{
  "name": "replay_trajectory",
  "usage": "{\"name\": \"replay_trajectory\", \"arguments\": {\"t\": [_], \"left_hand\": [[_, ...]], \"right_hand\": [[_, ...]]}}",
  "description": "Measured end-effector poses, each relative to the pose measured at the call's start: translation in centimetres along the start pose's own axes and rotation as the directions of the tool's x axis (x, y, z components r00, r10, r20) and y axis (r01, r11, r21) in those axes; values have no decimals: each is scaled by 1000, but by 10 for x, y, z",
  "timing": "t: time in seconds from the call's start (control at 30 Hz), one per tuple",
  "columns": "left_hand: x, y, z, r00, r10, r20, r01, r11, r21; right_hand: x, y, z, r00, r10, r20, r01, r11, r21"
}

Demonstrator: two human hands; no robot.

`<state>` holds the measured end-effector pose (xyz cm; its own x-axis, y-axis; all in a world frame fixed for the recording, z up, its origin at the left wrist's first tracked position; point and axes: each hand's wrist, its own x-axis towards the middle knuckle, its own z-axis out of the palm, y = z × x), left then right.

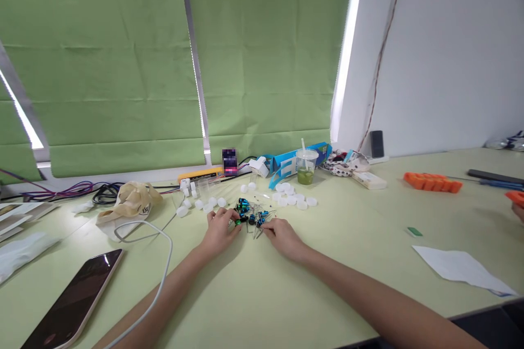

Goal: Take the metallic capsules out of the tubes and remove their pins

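Note:
A small pile of blue, black and green parts with thin metal pins (251,217) lies on the pale green table (254,294). My left hand (221,230) is at the pile's left side, its fingers bent and closed around a small green and black part (238,222). At the right side my right hand (283,235) has its thumb and fingertips pressed together beside the pins; what they hold is too small to make out. White round caps (290,196) lie behind the pile on the right, and more white caps (210,204) are behind it on the left.
A plastic cup with green drink (306,169) stands behind the right-hand caps. A phone (77,297) and a white cable (168,262) are at left, the cable passing over my left forearm. Orange holder (433,181) and white paper (462,267) lie right; another person's hand (518,211) shows at the edge.

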<state>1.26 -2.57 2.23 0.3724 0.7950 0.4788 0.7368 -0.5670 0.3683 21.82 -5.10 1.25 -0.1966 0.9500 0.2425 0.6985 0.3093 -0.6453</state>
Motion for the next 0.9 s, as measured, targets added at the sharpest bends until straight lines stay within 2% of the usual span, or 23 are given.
{"name": "replay_trajectory", "arguments": {"t": [0.23, 0.43, 0.6, 0.9], "left_hand": [[-2, 1, 3, 1000, -10, -5, 10, 1000, 24], [-2, -1, 4, 999, -37, -9, 37, 998, 49], [-2, -2, 5, 998, -43, -55, 49, 992, 118], [-2, -6, 5, 994, -86, -61, 95, 983, 160]], "right_hand": [[2, 9, 0, 997, -60, -46, 56, 994, -96], [5, 12, -3, 998, -10, -62, 4, 995, -99], [5, 11, -5, 995, 6, -96, -11, 999, -44], [7, 17, -8, 983, 127, -135, -122, 992, 40]]}}
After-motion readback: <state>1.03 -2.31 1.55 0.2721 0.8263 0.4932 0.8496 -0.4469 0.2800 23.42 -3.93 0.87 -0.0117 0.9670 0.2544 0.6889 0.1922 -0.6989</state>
